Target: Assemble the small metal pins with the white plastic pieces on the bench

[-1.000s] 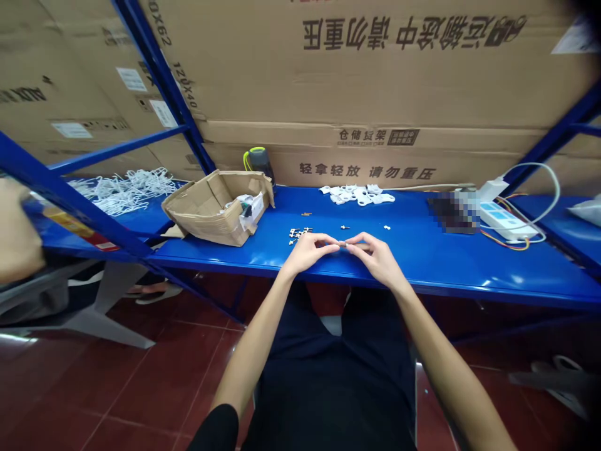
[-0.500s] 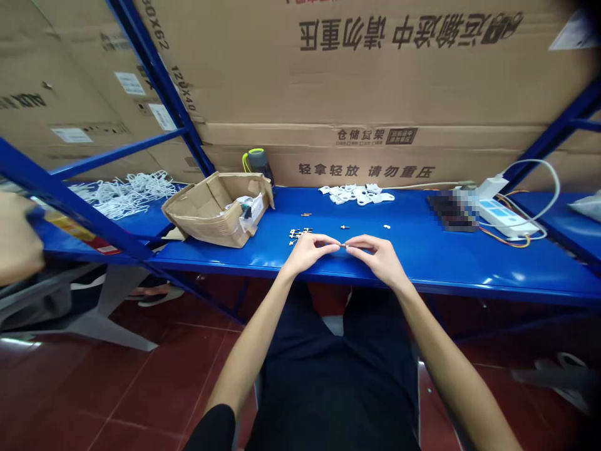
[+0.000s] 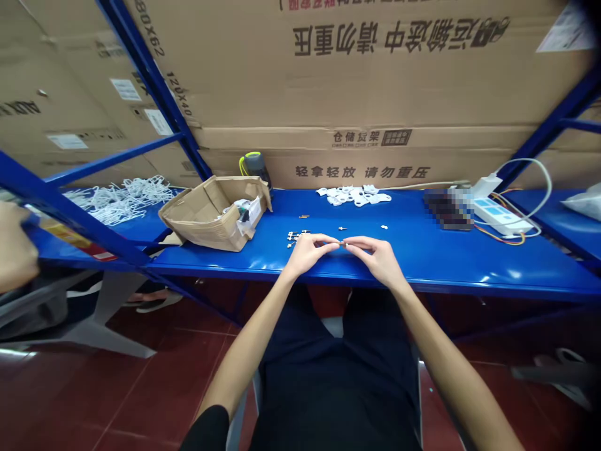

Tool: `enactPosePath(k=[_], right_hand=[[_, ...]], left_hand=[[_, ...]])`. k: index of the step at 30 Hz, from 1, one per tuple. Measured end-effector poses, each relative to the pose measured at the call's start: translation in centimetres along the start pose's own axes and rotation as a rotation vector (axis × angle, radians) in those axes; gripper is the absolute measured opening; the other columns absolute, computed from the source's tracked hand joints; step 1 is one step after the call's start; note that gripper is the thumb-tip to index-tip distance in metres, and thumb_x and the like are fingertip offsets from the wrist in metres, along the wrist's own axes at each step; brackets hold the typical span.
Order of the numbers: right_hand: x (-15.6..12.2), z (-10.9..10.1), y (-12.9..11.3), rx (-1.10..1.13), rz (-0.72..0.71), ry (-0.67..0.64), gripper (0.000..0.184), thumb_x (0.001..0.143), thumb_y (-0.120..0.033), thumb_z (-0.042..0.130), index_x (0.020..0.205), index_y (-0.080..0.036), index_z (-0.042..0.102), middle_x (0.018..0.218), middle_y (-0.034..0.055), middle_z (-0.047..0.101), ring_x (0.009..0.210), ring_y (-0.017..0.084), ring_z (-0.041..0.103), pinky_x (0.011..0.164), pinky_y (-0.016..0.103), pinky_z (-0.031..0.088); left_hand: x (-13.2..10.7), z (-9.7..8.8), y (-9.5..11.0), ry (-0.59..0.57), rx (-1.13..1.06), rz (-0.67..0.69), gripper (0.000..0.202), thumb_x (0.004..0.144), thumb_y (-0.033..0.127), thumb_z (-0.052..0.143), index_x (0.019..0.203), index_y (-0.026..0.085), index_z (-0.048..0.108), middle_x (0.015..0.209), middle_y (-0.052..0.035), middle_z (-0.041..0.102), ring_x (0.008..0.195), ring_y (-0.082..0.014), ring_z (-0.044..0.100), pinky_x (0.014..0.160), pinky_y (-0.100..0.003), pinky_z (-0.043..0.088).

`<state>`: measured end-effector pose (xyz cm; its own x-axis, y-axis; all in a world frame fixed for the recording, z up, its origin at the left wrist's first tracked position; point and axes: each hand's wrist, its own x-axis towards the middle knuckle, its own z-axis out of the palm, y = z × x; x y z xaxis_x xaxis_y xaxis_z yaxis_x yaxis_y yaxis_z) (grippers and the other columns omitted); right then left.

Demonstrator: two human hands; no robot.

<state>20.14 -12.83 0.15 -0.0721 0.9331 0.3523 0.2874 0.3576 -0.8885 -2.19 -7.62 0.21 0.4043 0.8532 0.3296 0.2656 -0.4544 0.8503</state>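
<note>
Head view, looking down and forward across a blue painted steel table [image 3: 474, 266] at a seated person's two bare hands. Left hand [image 3: 308, 254] and right hand [image 3: 378, 260] are raised at the near edge of the table, fingers curled inward, with the fingertips meeting at centre. Both hands appear to be pinching one tiny metal fitting [image 3: 344, 247], although its exact form is too small to tell. Work shown: fine finger handling of this single fitting. Just beyond the left hand lies one small cluster of metal and white fittings [image 3: 297, 237], too fine to count. Farther away are three loose parts: one copper-coloured piece [image 3: 304, 216], one pin-like metal piece [image 3: 342, 228] and one white piece [image 3: 384, 227]. At far centre is one heap of white plastic clips [image 3: 354, 196], roughly a dozen. At far left are one torn-open brown cardboard box [image 3: 211, 216], one grey bottle with a yellow-green handle [image 3: 256, 170] and one tangle of thin white plastic loops [image 3: 122, 200]. At far right are one white power strip with blue panels [image 3: 502, 216] and one pixel-blurred object [image 3: 448, 210]. At the left edge, well apart, is what looks like another person's hand [image 3: 14, 247].
</note>
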Motion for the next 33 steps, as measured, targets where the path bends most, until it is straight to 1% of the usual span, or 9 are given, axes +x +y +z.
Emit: enactPosePath(k=[4, 7, 10, 13, 17, 21, 25, 30, 33], right_hand=[[0.1, -0.1, 0.3, 0.062, 0.017, 0.044, 0.029, 0.091, -0.049, 0.079, 0.109, -0.027, 0.084, 0.114, 0.0055, 0.084, 0.112, 0.032, 0.079, 0.104, 0.046, 0.061], [1.4, -0.6, 0.8, 0.126, 0.037, 0.086, 0.034, 0.087, -0.051, 0.083, 0.109, -0.025, 0.085, 0.11, 0.007, 0.084, 0.109, 0.033, 0.08, 0.103, 0.047, 0.062], [4.3, -1.3, 1.3, 0.152, 0.029, 0.086, 0.038, 0.082, -0.052, 0.087, 0.108, -0.024, 0.086, 0.104, 0.0076, 0.085, 0.104, 0.033, 0.081, 0.101, 0.048, 0.064], [7.8, -1.8, 2.0, 0.149, -0.013, 0.074, 0.04, 0.078, -0.053, 0.089, 0.104, -0.022, 0.085, 0.1, 0.0077, 0.085, 0.102, 0.033, 0.081, 0.099, 0.048, 0.064], [11.0, -1.7, 3.2, 0.168, -0.026, 0.089, 0.043, 0.075, -0.054, 0.091, 0.1, -0.02, 0.084, 0.099, 0.0097, 0.085, 0.098, 0.032, 0.081, 0.099, 0.047, 0.064], [11.7, -1.6, 3.8, 0.187, -0.007, 0.079, 0.045, 0.074, -0.054, 0.091, 0.102, -0.019, 0.083, 0.099, 0.01, 0.085, 0.097, 0.031, 0.081, 0.096, 0.047, 0.065], [11.8, -2.3, 3.4, 0.131, -0.066, 0.036, 0.044, 0.079, -0.054, 0.089, 0.104, -0.019, 0.083, 0.102, 0.0096, 0.085, 0.098, 0.029, 0.081, 0.1, 0.046, 0.063], [12.7, -2.7, 3.0, 0.104, -0.088, 0.084, 0.043, 0.082, -0.055, 0.087, 0.105, -0.019, 0.084, 0.101, 0.0087, 0.085, 0.097, 0.029, 0.081, 0.099, 0.043, 0.064], [13.1, -2.3, 3.3, 0.125, -0.06, 0.137, 0.044, 0.083, -0.058, 0.086, 0.106, -0.021, 0.085, 0.1, 0.0073, 0.085, 0.097, 0.029, 0.081, 0.097, 0.045, 0.065]], left_hand=[[0.7, 0.3, 0.5, -0.004, 0.011, 0.041, 0.027, 0.094, 0.047, 0.076, 0.103, 0.023, 0.088, 0.102, -0.0047, 0.085, 0.086, -0.0225, 0.076, 0.08, -0.032, 0.057], [2.3, 0.2, 0.9, -0.001, 0.039, 0.079, 0.025, 0.094, 0.043, 0.076, 0.102, 0.023, 0.088, 0.102, -0.0053, 0.085, 0.09, -0.0234, 0.078, 0.085, -0.033, 0.058], [5.0, -0.3, 0.8, 0.026, 0.07, 0.124, 0.021, 0.093, 0.038, 0.077, 0.099, 0.022, 0.088, 0.102, -0.0056, 0.085, 0.093, -0.0242, 0.078, 0.089, -0.034, 0.058], [7.8, -0.7, 0.0, 0.041, 0.059, 0.118, 0.02, 0.091, 0.037, 0.078, 0.098, 0.02, 0.087, 0.1, -0.0057, 0.085, 0.095, -0.025, 0.078, 0.09, -0.034, 0.058], [10.1, -0.7, -1.0, 0.111, 0.081, 0.081, 0.02, 0.091, 0.035, 0.077, 0.099, 0.019, 0.087, 0.102, -0.0067, 0.085, 0.099, -0.0266, 0.078, 0.093, -0.036, 0.058], [10.6, -0.5, -1.6, 0.145, 0.11, 0.08, 0.018, 0.091, 0.035, 0.078, 0.098, 0.02, 0.088, 0.102, -0.0069, 0.085, 0.099, -0.0264, 0.078, 0.095, -0.036, 0.058], [11.1, -0.8, -2.0, 0.098, 0.049, 0.073, 0.024, 0.09, 0.041, 0.079, 0.098, 0.02, 0.088, 0.097, -0.0068, 0.085, 0.091, -0.0247, 0.078, 0.09, -0.035, 0.059], [12.3, -1.5, -2.2, 0.103, -0.015, 0.095, 0.028, 0.088, 0.045, 0.082, 0.098, 0.02, 0.088, 0.099, -0.0072, 0.085, 0.091, -0.0254, 0.078, 0.09, -0.036, 0.058], [12.6, -1.9, -2.4, 0.168, -0.02, 0.064, 0.03, 0.09, 0.047, 0.08, 0.101, 0.019, 0.087, 0.101, -0.0075, 0.084, 0.092, -0.0257, 0.077, 0.089, -0.035, 0.057]])
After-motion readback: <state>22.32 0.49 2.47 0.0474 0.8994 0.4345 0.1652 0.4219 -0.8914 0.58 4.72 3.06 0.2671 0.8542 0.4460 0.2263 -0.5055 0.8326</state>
